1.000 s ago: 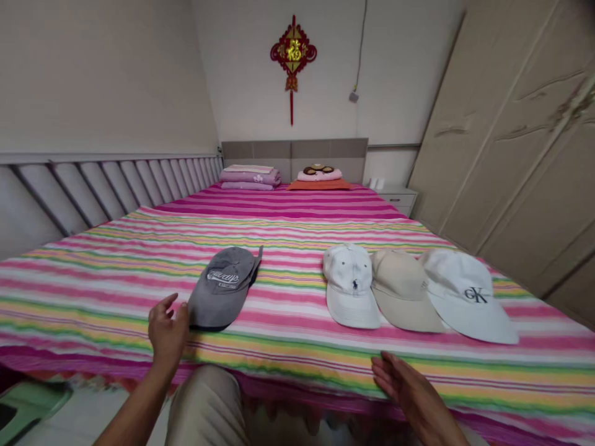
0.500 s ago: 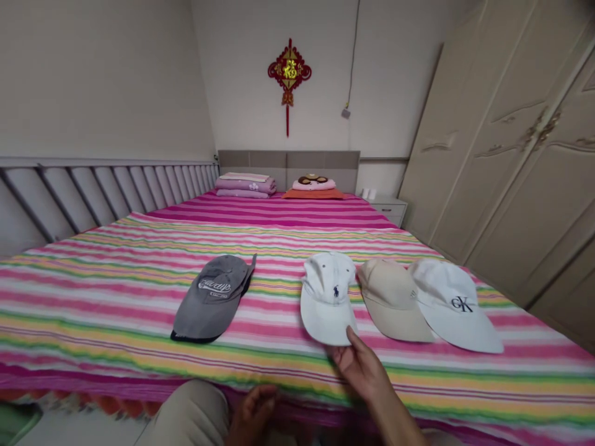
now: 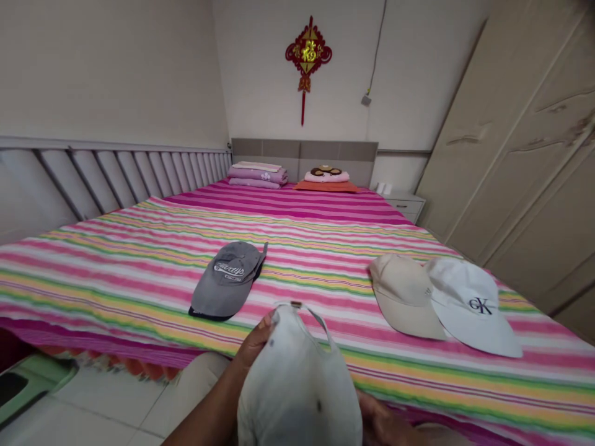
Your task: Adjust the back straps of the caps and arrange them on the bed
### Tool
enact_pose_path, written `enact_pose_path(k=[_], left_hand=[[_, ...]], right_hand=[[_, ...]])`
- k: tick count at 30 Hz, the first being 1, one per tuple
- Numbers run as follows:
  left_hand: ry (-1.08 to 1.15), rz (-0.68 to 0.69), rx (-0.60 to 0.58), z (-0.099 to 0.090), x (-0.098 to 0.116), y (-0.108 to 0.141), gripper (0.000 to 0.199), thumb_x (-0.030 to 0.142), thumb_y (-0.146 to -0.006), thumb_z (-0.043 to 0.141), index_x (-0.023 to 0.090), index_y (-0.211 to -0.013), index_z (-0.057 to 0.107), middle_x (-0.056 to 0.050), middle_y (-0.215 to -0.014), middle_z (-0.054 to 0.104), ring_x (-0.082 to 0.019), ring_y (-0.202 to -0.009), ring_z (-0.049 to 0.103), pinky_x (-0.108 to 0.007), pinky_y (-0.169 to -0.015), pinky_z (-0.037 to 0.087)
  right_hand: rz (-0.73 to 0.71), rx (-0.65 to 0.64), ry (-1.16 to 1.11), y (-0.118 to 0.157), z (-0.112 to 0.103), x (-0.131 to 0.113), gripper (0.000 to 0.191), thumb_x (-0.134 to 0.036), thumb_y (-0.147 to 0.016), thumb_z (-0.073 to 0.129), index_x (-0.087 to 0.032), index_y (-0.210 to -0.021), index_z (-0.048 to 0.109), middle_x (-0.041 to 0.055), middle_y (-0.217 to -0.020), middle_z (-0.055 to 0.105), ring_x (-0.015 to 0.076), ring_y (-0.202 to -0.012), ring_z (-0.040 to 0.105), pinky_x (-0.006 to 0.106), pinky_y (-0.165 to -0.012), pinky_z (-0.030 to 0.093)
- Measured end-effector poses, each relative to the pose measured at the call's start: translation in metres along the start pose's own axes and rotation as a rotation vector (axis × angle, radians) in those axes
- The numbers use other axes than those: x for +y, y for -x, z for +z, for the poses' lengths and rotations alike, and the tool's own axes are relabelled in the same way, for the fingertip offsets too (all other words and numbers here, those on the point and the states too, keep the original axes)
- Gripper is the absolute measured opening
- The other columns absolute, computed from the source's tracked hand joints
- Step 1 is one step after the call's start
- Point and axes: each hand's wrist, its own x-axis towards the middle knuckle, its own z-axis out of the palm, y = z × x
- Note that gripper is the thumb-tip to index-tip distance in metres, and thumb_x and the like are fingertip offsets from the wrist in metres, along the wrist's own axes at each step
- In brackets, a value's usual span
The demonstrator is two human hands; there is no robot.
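Bed (image 3: 297, 214) fills the room, under a spread of pink, yellow and green stripes, with a pale wardrobe (image 3: 506, 142) along its right side and a slatted wall panel (image 3: 116, 176) along its left. At the far end, folded bedding (image 3: 258, 174) and a pillow (image 3: 325, 178) lie before the headboard (image 3: 302, 155), below a red knot ornament (image 3: 308, 56) on the wall. On the spread, a gray cap (image 3: 227, 279) lies by itself to the left, while a beige cap (image 3: 404, 297) and a white CK cap (image 3: 474, 306) lie to the right, touching each other. A second white cap (image 3: 297, 384) is up off the bed, close to the camera, with its back strap on top. The left hand (image 3: 253, 341) holds it in a narrow grip on the side near the strap. The right hand (image 3: 381, 421) is at its lower right edge, partly hidden, so its grip cannot be told.
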Motion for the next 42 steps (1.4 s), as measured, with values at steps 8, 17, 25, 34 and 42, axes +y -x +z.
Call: enact_pose_path(k=[8,17,25,34,42], left_hand=[[-0.023,-0.072,-0.180,0.015,0.001,0.005,0.040,0.019,-0.050,0.072,0.011,-0.089,0.063,-0.004,-0.067,0.064,-0.013,-0.058,0.058,-0.022,-0.057,0.044],[-0.166,-0.122,-0.093,0.021,0.013,0.015,0.024,0.022,-0.049,0.074,0.008,-0.068,0.065,-0.002,-0.054,0.059,-0.007,-0.047,0.049,-0.017,-0.048,0.036],[-0.335,-0.243,-0.096,0.037,0.007,0.021,0.015,0.024,-0.059,0.071,0.012,-0.065,0.065,0.000,-0.050,0.057,-0.005,-0.040,0.044,-0.017,-0.043,0.032],[-0.399,-0.240,-0.145,0.042,0.015,0.027,0.016,0.026,-0.064,0.068,0.014,-0.074,0.066,0.000,-0.058,0.059,-0.004,-0.044,0.045,-0.016,-0.046,0.033],[-0.386,-0.177,-0.058,0.044,0.003,0.025,0.019,0.027,-0.057,0.071,0.011,-0.065,0.066,0.000,-0.054,0.057,-0.005,-0.044,0.043,-0.017,-0.044,0.032]], right_hand=[[-0.184,0.329,-0.075,-0.038,0.020,-0.041,0.017,-0.027,-0.066,0.069,-0.018,-0.077,0.059,-0.0006,-0.066,0.063,0.0108,-0.054,0.055,0.021,-0.054,0.039],[-0.133,0.268,0.297,-0.032,0.019,-0.048,0.022,-0.035,-0.071,0.063,-0.015,-0.074,0.054,-0.0016,-0.061,0.053,0.0075,-0.050,0.042,0.019,-0.048,0.029],[-0.144,0.266,0.499,-0.031,0.047,-0.058,0.035,-0.048,-0.071,0.058,-0.015,-0.064,0.049,-0.0043,-0.047,0.044,0.0074,-0.044,0.034,0.021,-0.045,0.025],[-0.147,0.298,0.522,-0.036,0.056,-0.061,0.032,-0.044,-0.072,0.056,-0.016,-0.062,0.046,-0.0053,-0.047,0.041,0.0071,-0.044,0.033,0.021,-0.044,0.024],[-0.157,0.333,0.509,-0.034,0.063,-0.064,0.029,-0.039,-0.071,0.057,-0.017,-0.058,0.044,-0.0068,-0.046,0.036,0.0066,-0.043,0.028,0.020,-0.042,0.021]])
